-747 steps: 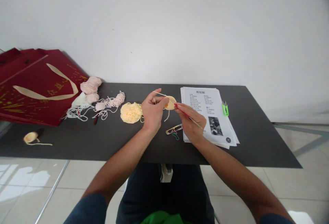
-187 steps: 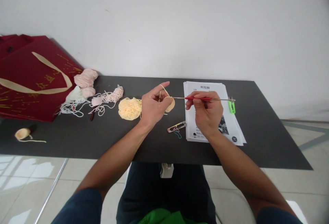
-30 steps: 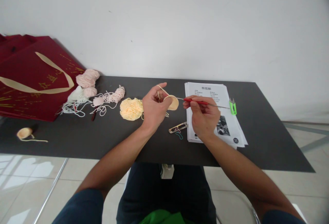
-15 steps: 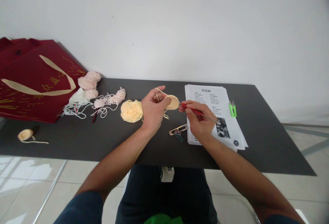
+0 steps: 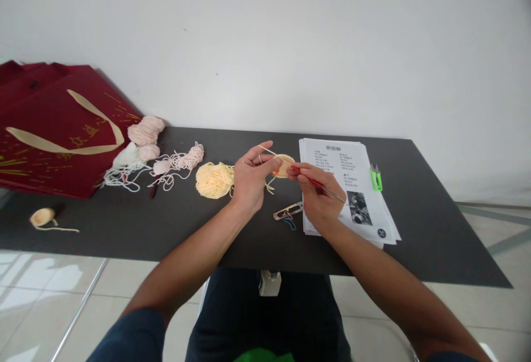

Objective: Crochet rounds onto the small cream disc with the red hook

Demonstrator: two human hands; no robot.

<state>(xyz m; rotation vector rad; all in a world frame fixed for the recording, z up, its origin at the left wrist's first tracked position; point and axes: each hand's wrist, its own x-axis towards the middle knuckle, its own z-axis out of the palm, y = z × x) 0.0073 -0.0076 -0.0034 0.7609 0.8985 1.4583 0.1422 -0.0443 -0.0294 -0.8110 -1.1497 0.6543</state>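
Note:
My left hand (image 5: 252,176) pinches a small round cream crochet piece (image 5: 285,166), with a strand of yarn (image 5: 269,151) running over its raised index finger. My right hand (image 5: 321,193) is closed around a crochet hook (image 5: 317,182) with a red grip, its tip end up at the crochet piece. An orange spot shows on the piece near my left thumb; what it is I cannot make out. Just left of my left hand lies a ball of yellow yarn (image 5: 213,180). Printed sheets (image 5: 332,221) lie beneath my right hand.
Metal thread snips (image 5: 287,211) and a teal stitch marker (image 5: 291,222) lie between my forearms. Green-handled snips (image 5: 376,178) rest right of the sheets. Pink yarn (image 5: 188,157), white yarn (image 5: 124,168) and a dark red bag (image 5: 50,113) are at left, with a cream crocheted cup (image 5: 42,217) nearer the edge.
Both hands stay at the work. My left hand and the crochet piece have shifted slightly right, and the piece has turned, showing an orange spot. The hook is angled a little more steeply.

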